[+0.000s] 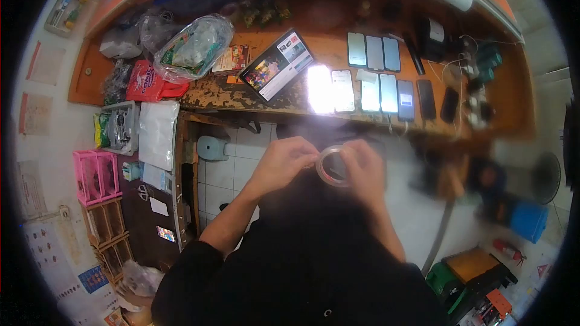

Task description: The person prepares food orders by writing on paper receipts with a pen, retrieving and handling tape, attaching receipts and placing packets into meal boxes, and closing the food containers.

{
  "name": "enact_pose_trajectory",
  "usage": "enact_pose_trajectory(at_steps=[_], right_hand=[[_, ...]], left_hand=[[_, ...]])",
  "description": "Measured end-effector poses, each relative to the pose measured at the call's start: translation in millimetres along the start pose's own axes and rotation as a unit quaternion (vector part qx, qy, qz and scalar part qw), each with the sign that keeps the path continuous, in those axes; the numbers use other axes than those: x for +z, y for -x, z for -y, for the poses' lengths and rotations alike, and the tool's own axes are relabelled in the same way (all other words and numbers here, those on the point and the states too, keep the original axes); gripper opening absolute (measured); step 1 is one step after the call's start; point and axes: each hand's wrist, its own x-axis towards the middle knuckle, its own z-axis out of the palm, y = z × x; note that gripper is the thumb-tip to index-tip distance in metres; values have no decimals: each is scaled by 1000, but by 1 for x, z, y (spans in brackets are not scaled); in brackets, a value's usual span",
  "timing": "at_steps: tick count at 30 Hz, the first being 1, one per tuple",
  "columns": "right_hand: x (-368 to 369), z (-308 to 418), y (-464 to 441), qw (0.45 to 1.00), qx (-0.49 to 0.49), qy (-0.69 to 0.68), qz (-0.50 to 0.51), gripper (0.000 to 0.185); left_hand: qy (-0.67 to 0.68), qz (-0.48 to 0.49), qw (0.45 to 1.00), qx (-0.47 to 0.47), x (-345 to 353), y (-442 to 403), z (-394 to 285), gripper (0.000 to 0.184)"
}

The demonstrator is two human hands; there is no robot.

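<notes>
A roll of clear tape (322,174), ring-shaped with a see-through rim, is held up in front of my dark shirt. My right hand (365,168) grips it from the right, with fingers wrapped over its edge. At the roll's left edge, the fingers of my left hand (289,162) are pinched together against it. Whether a loose strip lies between those fingertips is too small to make out.
Ahead is a worn wooden bench (223,98) with a tablet (278,65) playing video, several phones (388,93) and a plastic bag (196,47). A grey stool (212,148) stands beneath. Left are a pink rack (97,176) and grey bin (125,127); right, a blue bucket (527,220).
</notes>
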Motion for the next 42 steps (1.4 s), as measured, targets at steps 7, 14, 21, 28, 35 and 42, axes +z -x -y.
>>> enact_pose_trajectory(at_steps=[7,14,21,28,35,42], right_hand=[[-1,1,3,1000,22,-6,6,18],[-1,6,9,999,16,-38,-4,19],[-7,-2,10,996,50,-56,43,18],[-10,-7,6,986,87,-110,94,18],[-1,-17,11,993,69,-81,60,19],[8,-16,16,985,104,-94,97,19]], left_hand=[[-53,-9,998,25,3,5,-6,16],[-98,-33,991,80,9,7,-5,15],[-154,-15,979,135,8,2,7,18],[-113,-19,987,109,11,5,28,20],[71,-15,997,11,15,20,25,13],[71,-26,997,-31,5,37,35,13]])
